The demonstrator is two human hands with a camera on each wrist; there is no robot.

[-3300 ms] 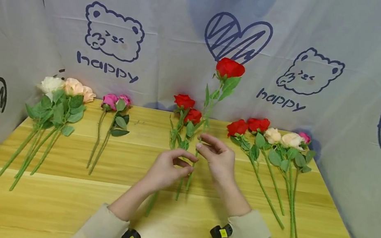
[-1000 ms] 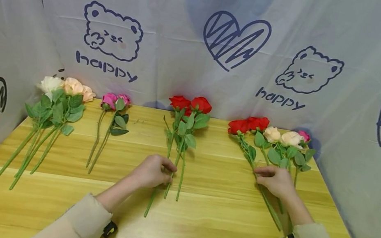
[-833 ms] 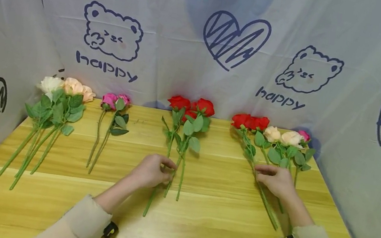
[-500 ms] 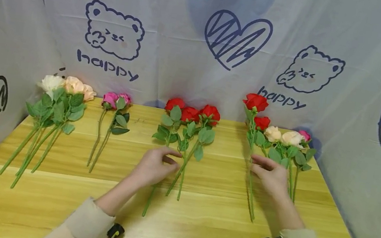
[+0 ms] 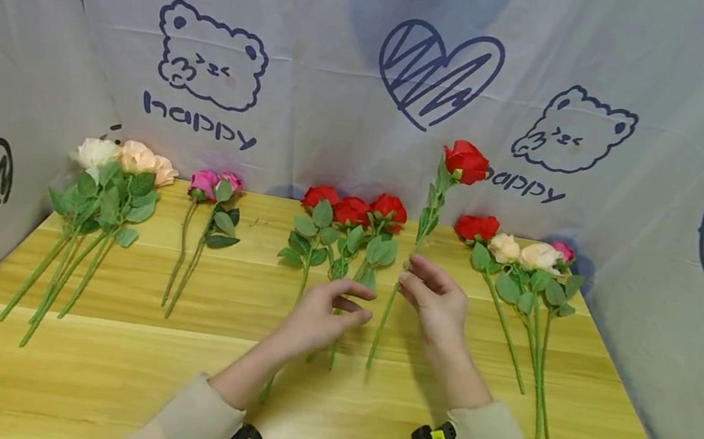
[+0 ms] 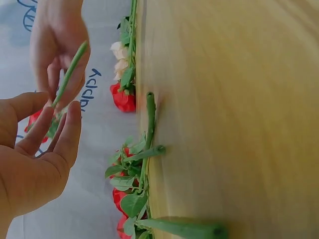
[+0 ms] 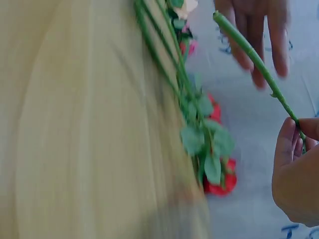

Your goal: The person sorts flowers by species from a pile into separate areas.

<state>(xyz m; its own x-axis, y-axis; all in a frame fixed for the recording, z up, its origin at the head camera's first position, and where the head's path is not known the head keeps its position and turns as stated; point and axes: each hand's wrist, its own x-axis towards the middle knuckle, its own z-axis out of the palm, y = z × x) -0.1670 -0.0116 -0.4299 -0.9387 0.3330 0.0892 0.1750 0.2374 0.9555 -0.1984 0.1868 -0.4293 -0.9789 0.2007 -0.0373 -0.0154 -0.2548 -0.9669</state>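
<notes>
My right hand [image 5: 438, 306] pinches the stem of a red rose [image 5: 466, 162] between thumb and fingers, holding it raised and tilted, bloom up. In the right wrist view its green stem [image 7: 259, 62] slants up past the other hand. My left hand [image 5: 326, 315] is just left of this stem, thumb and fingers apart with nothing between them. It hovers over the stems of the red roses [image 5: 352, 211] lying side by side in the middle of the table, partly hiding them. In the left wrist view, the lower stem [image 6: 70, 72] shows beyond the left fingertips.
On the right lie another red rose [image 5: 477, 228], cream roses [image 5: 538, 257] and a pink rose [image 5: 562, 252]. Two magenta roses [image 5: 203, 184] lie left of centre, and white and peach roses [image 5: 137, 159] at far left. A printed cloth [image 5: 317, 91] hangs behind the wooden table [image 5: 89, 393].
My right hand has lifted a red rose from the right-hand group and carried it left towards the middle. The left hand, having spread the middle roses apart, has moved right towards it.
</notes>
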